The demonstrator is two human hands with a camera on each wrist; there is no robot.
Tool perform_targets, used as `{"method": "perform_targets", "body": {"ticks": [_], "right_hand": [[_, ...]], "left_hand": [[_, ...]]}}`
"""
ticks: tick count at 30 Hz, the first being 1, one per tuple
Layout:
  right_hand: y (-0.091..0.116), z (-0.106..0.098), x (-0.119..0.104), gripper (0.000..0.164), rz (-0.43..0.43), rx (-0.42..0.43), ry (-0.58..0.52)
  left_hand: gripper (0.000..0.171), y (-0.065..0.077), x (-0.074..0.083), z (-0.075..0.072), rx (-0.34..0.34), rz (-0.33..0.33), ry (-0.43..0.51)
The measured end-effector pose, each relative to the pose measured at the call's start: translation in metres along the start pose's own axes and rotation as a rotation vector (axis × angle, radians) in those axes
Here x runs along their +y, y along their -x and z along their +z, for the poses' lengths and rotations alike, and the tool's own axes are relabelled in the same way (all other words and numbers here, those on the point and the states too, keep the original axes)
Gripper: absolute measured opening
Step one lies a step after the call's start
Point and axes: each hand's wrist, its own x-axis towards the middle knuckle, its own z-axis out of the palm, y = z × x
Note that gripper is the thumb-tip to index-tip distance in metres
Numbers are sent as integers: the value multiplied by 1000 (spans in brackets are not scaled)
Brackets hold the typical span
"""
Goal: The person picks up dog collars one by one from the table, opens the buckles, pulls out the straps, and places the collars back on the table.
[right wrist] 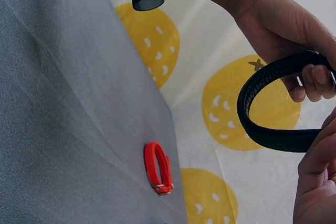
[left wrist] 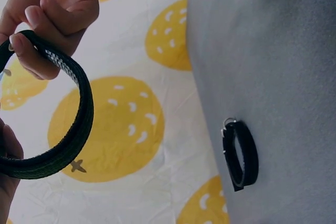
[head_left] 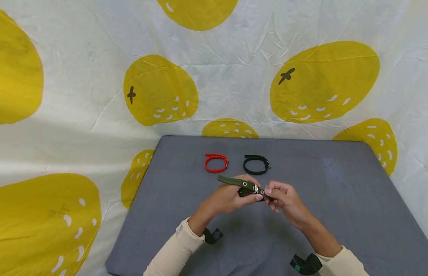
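We count three collars above and on one gray table point(head_left: 165, 191): a green collar point(head_left: 231, 181) in a person's two hands, a red collar point(head_left: 215, 171) and a black collar point(head_left: 255, 172), each of these two lying in a loop on the tabletop beyond the fingers, red on the left and black on the right, apart from each other. We see the green collar raised clear of the surface, its one metal buckle point(head_left: 256, 189) between the two sets of fingertips, its free end reaching out over the left hand point(head_left: 231, 195), and its band, in both wrist views, bowing in a loop between the hands. The left hand curls around the strap, thumb and fingers pinching it just beside the buckle. The right hand point(head_left: 286, 199) pinches the strap on the buckle's other side, the thumb pressed down on the band and the other fingers bent inward; we cannot tell exactly how each of its covered fingertips meets the strap. Two cream sleeves point(head_left: 176, 249) and two dark wrist devices point(head_left: 306, 264) frame the scene, and behind the table we find a white cloth point(head_left: 234, 84) printed with yellow fruit.
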Motion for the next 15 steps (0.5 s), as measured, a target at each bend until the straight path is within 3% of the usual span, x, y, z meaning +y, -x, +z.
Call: {"method": "perform_targets", "body": {"ticks": [4,8,15], "right_hand": [[0,-2,1,24,-13,-17,-31],[1,-3,2,24,-13,-12,-22],[2,-5,0,19,-15,27,177]], "left_hand": [[19,1,-2,-1,-4,18,66],[18,1,-2,-3,-4,-6,81],[18,1,6,-6,-5,-31,70]]}}
